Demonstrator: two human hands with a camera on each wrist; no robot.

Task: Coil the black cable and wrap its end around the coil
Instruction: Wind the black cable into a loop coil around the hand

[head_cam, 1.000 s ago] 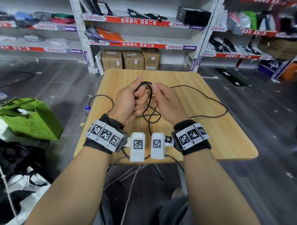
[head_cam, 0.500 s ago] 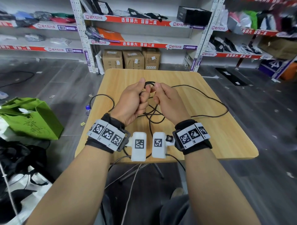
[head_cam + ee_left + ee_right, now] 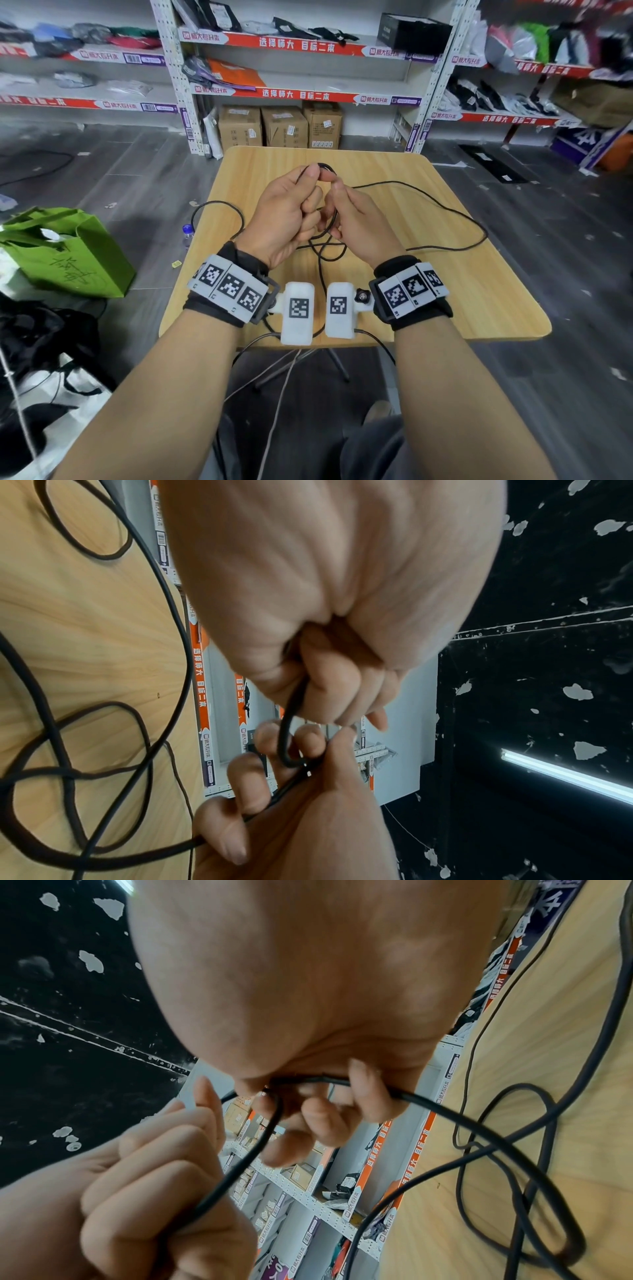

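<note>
Shelves [image 3: 308, 48] with red labels line the far wall, boxes [image 3: 281, 128] sit under them, and a wooden table [image 3: 479, 291] stands in front, near the person. On the floor at far left lies a green bag [image 3: 68, 250], well apart from the work.

Left of centre, a loop of the cable [image 3: 445, 209] hangs off the table's left edge, slack because nothing has gathered it yet. Next comes the left hand [image 3: 284, 216], raised above the table. Its grip is curled into a fist round the cable, thumb on top pinning a small arch of it that shows just past the knuckles; it seems to serve as the anchor on which turns are laid.

Touching it on the right is the right hand [image 3: 356, 226]. In the right wrist view its fingers [image 3: 369, 1096] curl round a strand and pinch it, so this grip is also closed on the cable, probably to feed the next length across to the fist.

Below and between the hands, a few strands cross on the table in loose tangles. Further right, a long run sweeps out toward the table's right edge and back. By this look the coiling is at an early stage: most of the cable is loose, and the end is not visible.
</note>
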